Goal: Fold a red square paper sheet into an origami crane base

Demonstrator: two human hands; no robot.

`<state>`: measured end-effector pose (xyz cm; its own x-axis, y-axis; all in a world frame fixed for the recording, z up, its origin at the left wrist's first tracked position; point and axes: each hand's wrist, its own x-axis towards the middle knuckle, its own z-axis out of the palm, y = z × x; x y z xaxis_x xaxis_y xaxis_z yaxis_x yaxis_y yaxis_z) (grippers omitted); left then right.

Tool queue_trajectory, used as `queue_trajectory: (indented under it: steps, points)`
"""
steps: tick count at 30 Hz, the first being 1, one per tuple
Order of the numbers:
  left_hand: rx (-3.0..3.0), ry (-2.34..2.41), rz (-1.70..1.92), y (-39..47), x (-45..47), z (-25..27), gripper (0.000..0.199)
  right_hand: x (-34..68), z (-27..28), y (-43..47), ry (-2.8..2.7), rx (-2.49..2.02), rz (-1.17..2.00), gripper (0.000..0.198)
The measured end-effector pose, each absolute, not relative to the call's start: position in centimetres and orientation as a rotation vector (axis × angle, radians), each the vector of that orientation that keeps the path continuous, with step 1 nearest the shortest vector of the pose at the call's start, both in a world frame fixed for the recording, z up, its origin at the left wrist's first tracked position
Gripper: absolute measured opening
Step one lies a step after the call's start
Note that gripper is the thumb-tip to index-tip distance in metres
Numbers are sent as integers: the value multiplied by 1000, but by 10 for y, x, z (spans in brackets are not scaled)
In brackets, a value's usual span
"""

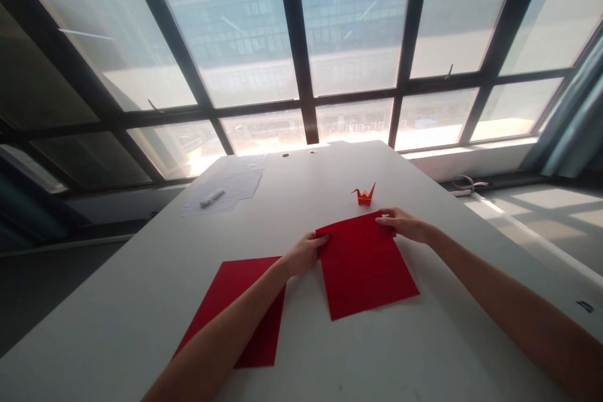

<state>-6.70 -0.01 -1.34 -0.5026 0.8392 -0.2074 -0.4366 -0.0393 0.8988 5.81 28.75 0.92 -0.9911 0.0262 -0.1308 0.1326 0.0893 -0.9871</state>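
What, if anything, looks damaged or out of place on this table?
Only a few faint marks stand out against the white table, low in the view, too small to identify. The red sheet in the hands looks untorn, and the paper crane stands upright.

The held sheet (pixel 365 267) and the flat sheet (pixel 235 281) were smooth, matt paper; the crane (pixel 364 200) was folded paper. The counter (pixel 301 201) was smooth, faintly sheened; the window panes (pixel 348 19), reflective glass.

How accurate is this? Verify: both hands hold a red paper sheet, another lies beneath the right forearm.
Wrong arm: the head view shows the second red paper sheet beneath the left forearm. The left hand and right hand hold the first sheet.
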Motion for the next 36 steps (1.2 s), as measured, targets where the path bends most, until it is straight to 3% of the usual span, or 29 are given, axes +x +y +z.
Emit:
queue_trajectory:
  steps: [9, 16, 21, 25, 31, 36]
  points:
    - [432, 1353, 1973, 5, -71, -15, 23, 82, 16, 267, 1976, 135, -2238, 51]
    - [488, 1296, 2043, 2, -74, -16, 27, 91, 0, 274, 2374, 153, -2041, 52]
    - [573, 1156, 1813, -12, -77, -5, 49, 91, 11, 290, 2558, 103, -2067, 45]
    - [547, 1256, 1685, -19, -79, 3, 72, 86, 39, 286, 2624, -175, -1784, 36]
    - [605, 1223, 1295, -19, -65, 8, 48, 65, 73, 241, 2666, -539, -1357, 30]
    - [675, 1249, 1172, -14, -48, 19, 48, 45, 73, 223, 2770, -626, -1375, 35]
